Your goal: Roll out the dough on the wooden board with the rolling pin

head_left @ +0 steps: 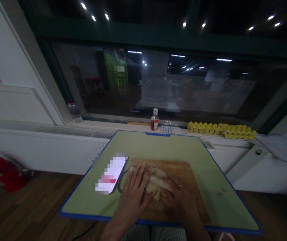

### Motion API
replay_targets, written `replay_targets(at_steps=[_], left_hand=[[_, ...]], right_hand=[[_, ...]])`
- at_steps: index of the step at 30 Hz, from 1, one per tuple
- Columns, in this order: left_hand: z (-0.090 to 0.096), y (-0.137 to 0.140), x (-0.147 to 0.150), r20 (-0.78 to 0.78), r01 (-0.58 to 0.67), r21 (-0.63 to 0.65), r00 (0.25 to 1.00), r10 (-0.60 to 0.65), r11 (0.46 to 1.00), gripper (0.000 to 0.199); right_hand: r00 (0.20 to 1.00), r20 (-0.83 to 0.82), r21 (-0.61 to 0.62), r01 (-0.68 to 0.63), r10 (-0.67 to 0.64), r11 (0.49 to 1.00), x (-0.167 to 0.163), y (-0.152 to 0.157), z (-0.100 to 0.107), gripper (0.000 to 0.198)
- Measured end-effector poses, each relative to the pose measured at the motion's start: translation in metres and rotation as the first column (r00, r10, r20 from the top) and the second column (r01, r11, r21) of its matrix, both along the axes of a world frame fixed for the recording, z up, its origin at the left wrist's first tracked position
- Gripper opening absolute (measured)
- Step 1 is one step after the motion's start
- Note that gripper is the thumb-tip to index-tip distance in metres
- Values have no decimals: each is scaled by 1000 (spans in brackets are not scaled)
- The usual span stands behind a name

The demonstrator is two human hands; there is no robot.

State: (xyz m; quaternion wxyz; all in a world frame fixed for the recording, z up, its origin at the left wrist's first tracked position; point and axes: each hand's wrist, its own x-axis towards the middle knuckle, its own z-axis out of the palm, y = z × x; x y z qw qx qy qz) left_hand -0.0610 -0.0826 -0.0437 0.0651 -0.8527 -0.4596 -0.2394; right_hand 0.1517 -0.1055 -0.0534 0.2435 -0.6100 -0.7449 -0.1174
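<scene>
Pale dough (157,197) lies on a wooden cutting board (188,209), with an uneven, ruffled edge. Across its middle runs a thicker, whitish roll-like part (159,181), which seems to be dough too. My left hand (134,189) rests palm down over the dough's left side, fingers stretched out and slightly apart. From the right, my right hand (181,197) curls its fingers against the roll's right end; a ring shows on one finger. Both hands hide parts of the dough.
The board lies on a small green table (158,145) with a blue rim. Left of it is a lit phone (112,175), its screen pixelated. On the windowsill stand a small bottle (154,120), yellow egg cartons (220,130) and a clear bottle (74,111). A red object (5,174) stands on the floor.
</scene>
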Motion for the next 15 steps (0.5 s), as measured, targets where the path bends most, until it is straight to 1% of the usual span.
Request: replay_targets(at_steps=[2, 3, 5, 6, 8, 10, 12, 15], left_hand=[[-2, -1, 1, 39, -31, 10, 999, 31, 999, 74], [-2, -2, 1, 58, -47, 6, 997, 46, 999, 74], [-2, -4, 0, 79, -60, -11, 995, 60, 998, 73], [-1, -4, 0, 73, -46, -29, 996, 48, 999, 72], [2, -5, -1, 26, 22, -85, 999, -20, 996, 69], [6, -6, -1, -26, 103, -153, 994, -108, 983, 65], [10, -6, -1, -44, 149, -193, 986, -160, 970, 62], [14, -6, 0, -26, 176, -185, 983, -184, 967, 65]], right_hand=[[999, -36, -15, 24, -24, 1000, 2, -1, 1, 30], [996, -81, -30, 45, -47, 999, 3, -1, 1, 31], [969, -224, -42, 94, -101, 995, 7, -3, 3, 36], [940, -319, -34, 113, -119, 993, 9, -5, 5, 39], [844, -524, -5, 133, -116, 991, 12, -7, 11, 44], [714, -695, 8, 124, -83, 992, 12, -9, 18, 48], [586, -807, -18, 102, -75, 995, 9, -10, 26, 49], [431, -897, -74, 60, -93, 995, 0, -9, 35, 48]])
